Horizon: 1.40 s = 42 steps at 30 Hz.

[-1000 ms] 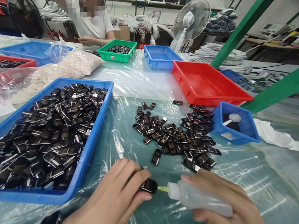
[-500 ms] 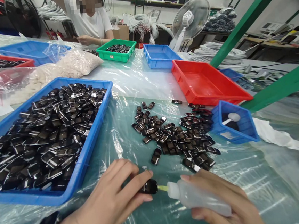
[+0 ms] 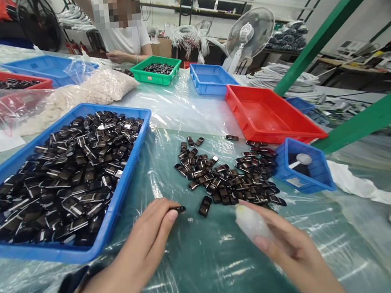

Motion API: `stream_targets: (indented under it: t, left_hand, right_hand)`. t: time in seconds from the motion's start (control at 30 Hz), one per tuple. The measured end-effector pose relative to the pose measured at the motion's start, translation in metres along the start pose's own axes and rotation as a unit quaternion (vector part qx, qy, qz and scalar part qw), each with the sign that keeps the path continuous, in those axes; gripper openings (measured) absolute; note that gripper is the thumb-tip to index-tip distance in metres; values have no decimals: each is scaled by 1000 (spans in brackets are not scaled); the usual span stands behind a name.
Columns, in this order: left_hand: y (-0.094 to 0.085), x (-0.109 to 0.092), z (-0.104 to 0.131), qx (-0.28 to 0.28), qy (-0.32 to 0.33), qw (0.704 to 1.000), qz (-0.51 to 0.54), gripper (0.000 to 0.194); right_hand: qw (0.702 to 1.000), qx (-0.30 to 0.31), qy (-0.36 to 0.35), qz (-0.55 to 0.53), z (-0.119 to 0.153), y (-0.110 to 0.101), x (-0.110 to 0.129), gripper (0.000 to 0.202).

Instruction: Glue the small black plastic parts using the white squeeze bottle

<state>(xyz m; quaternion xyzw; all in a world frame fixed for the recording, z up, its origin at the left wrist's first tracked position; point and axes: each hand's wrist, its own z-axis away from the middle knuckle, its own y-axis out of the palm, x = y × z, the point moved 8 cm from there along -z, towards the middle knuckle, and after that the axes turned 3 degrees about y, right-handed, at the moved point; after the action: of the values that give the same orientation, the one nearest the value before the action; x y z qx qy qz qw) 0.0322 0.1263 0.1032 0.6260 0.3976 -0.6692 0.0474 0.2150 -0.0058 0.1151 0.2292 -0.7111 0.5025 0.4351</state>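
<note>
Between the thumb and fingers of my left hand (image 3: 151, 234) is a small black plastic piece (image 3: 179, 209), mostly hidden by the fingers. My right hand (image 3: 285, 239) is wrapped round a translucent squeeze bottle (image 3: 253, 223), its nozzle end turned away from me toward the pile. A loose pile of glossy black, car-shaped pieces (image 3: 222, 180) lies beyond both hands on the plastic-covered table. One single black piece (image 3: 205, 206) rests apart from the pile, between the hands.
A large blue tray (image 3: 118, 203) heaped with black pieces stands at left. Right of the pile are a small blue bin (image 3: 305, 185) with a white scoop (image 3: 302, 159) and a red tray (image 3: 269, 133). A green post (image 3: 325, 30) slants at right. Across the table sits a person (image 3: 122, 39).
My left hand has moved up and left with the black piece, away from the bottle. The bottle, its tip formerly at that piece, now points away from me in my right hand.
</note>
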Motion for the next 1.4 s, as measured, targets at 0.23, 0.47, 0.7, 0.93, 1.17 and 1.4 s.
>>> stream_targets:
  t: [0.23,0.47,0.7,0.93,1.17,1.4]
  left_hand:
    - [6,16,2,-12,-114,989,94,39]
    - [4,24,1,-33,-118,985,124,42]
    - [8,20,2,-28,-101,984,141,38]
    - [10,17,5,-16,-85,986,143,40]
    - [13,18,6,-14,-81,986,148,41]
    - [14,19,5,-5,-75,986,152,41]
  right_hand:
    - [994,-70,-53,66,-15,24,3,28]
    - [953,-160,-202,163,21,27,36,26]
    - [932,-11,-216,290,2,102,53,21]
    - [930,-29,-148,335,-22,113,41,22]
    - [947,-25,-88,309,-32,116,30,25]
    - [995,48,-66,58,-34,100,47,17]
